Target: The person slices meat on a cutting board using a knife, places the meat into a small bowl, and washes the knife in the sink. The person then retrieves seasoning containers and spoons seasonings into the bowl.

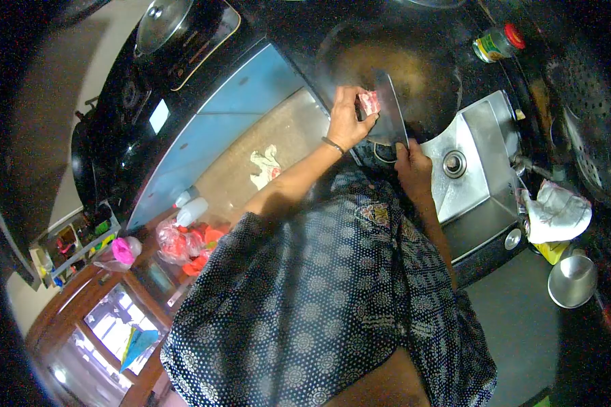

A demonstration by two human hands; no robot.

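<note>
My left hand pinches a small piece of red-and-white meat between thumb and fingers. In my right hand is a cleaver, gripped by its handle. Its blade stands close to the right of the meat; whether they touch, I cannot tell. Both hands are at the near side of a large round surface, dark at the rim and tan in the middle. Wok or chopping board, I cannot make out which.
A steel sink lies to the right, with a white cloth-like bundle and a metal cup beyond it. A red-lidded jar stands at the back right. To the left are a glass lid and plastic bags.
</note>
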